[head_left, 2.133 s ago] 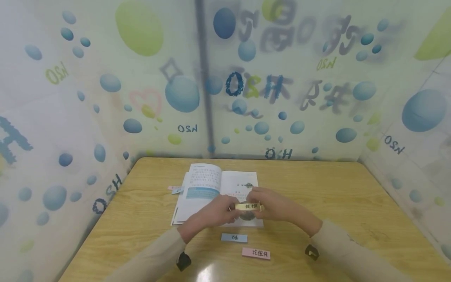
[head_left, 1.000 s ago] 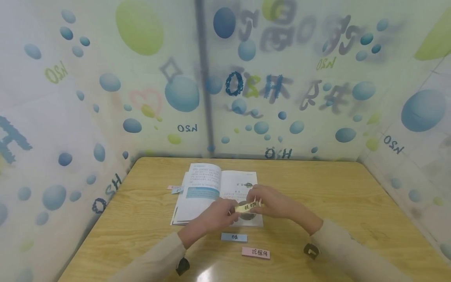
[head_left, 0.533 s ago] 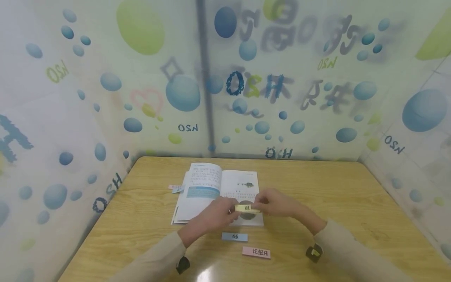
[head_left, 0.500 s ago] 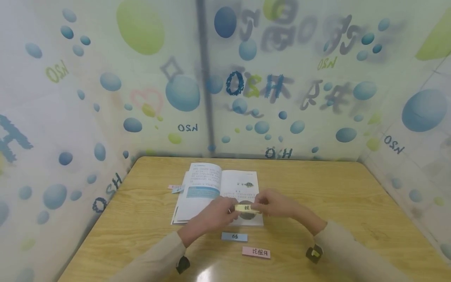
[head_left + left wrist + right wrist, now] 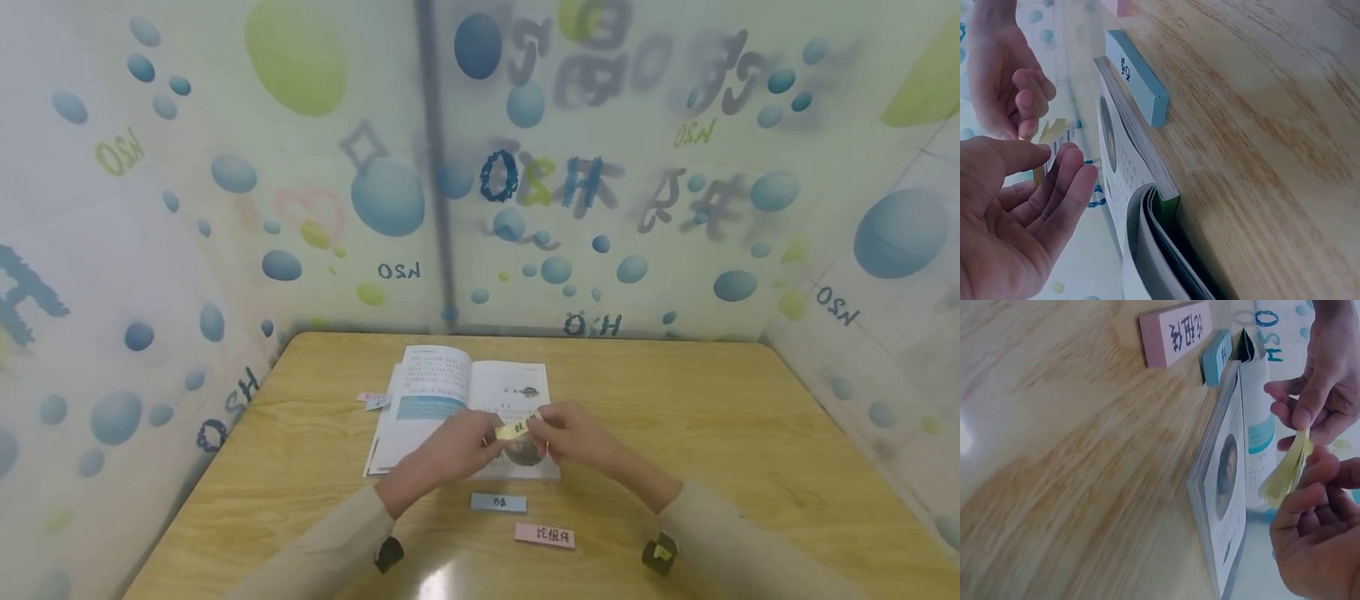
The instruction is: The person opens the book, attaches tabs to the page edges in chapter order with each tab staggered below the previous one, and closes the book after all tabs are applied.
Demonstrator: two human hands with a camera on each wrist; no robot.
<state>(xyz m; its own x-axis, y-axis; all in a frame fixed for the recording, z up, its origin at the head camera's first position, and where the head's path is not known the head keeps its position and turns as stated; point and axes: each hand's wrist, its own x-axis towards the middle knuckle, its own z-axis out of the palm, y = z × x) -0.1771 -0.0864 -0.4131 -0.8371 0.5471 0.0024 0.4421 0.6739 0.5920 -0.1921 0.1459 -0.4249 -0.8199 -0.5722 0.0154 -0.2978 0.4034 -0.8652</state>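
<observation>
A pad of yellow sticky notes point(image 5: 512, 430) with handwriting on it is held in the air over the open book point(image 5: 400, 446). My left hand point(image 5: 459, 446) pinches the pad's left end between thumb and finger. At the other end, the fingers of my right hand point(image 5: 583, 435) pinch it too. Seen from the right wrist, the yellow pad point(image 5: 1286, 472) has its sheets bent and fanned apart between both hands. In the left wrist view the pad point(image 5: 1054, 139) is partly hidden behind the fingers.
A blue sticky-note pad point(image 5: 498, 502) lies on the wooden table point(image 5: 712, 417) in front of the book. Nearer still is a pink pad point(image 5: 545, 536). Pink and blue tabs point(image 5: 375, 401) stick out at the book's left edge. Patterned walls enclose the table.
The yellow pad has risen a little and tilts up to the right, after lying level half a second ago. My right hand has shifted left, covering more of the writing's right part.
</observation>
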